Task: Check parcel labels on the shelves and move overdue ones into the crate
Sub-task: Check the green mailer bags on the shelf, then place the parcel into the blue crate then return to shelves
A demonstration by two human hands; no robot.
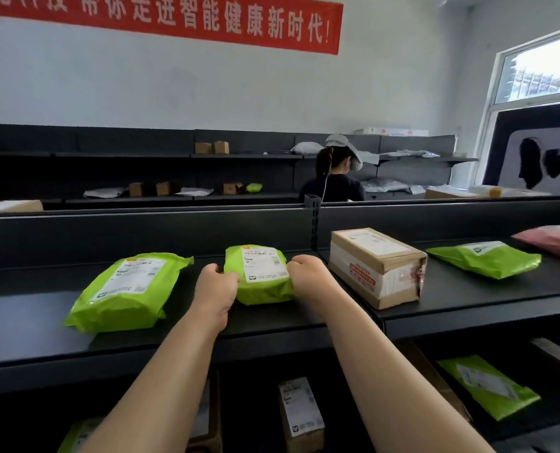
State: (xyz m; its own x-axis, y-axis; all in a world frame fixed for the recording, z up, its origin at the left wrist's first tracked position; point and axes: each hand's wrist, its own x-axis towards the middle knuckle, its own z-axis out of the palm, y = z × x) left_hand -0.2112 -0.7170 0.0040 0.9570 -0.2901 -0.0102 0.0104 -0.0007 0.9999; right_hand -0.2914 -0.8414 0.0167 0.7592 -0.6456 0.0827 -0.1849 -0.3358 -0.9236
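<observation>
A small green parcel [258,276] with a white label facing up rests on the black top shelf [27,325], straight in front of me. My left hand [215,287] grips its left edge and my right hand [308,275] grips its right edge. A larger green parcel [126,289] lies to the left, label up. To the right stands a taped cardboard box [378,266], then another flat green parcel [486,258] and a pink parcel [553,238]. No crate is in view.
The lower shelf holds a small cardboard box [300,415], a green parcel [487,385] and other parcels partly hidden by my arms. Behind this shelf unit a person [332,178] faces another rack [141,155] of boxes and bags along the wall.
</observation>
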